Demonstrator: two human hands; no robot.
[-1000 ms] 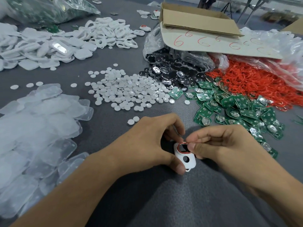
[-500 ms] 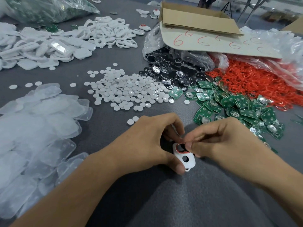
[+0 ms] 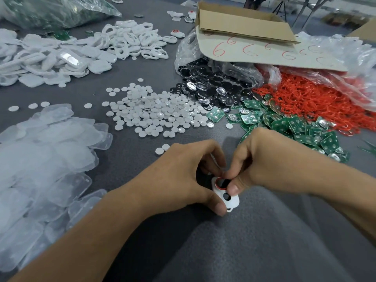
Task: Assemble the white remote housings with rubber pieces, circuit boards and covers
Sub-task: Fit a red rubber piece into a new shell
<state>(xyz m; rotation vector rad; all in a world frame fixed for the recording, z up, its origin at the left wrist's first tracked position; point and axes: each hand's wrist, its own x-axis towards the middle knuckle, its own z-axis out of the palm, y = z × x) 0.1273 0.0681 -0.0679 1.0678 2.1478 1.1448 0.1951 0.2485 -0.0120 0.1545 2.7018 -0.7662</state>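
I'm gripping the small white plastic remote housing (image 3: 234,201) by its edges in my left hand (image 3: 183,176) at the grey counter's (image 3: 81,92) near edge, my right hand (image 3: 270,159) pinching the red rubber ring (image 3: 217,185) into it; light, stiff, probably slippery.

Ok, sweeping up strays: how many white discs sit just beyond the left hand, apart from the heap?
2: one disc and its neighbour, side by side beyond the left hand; more may hide under it.
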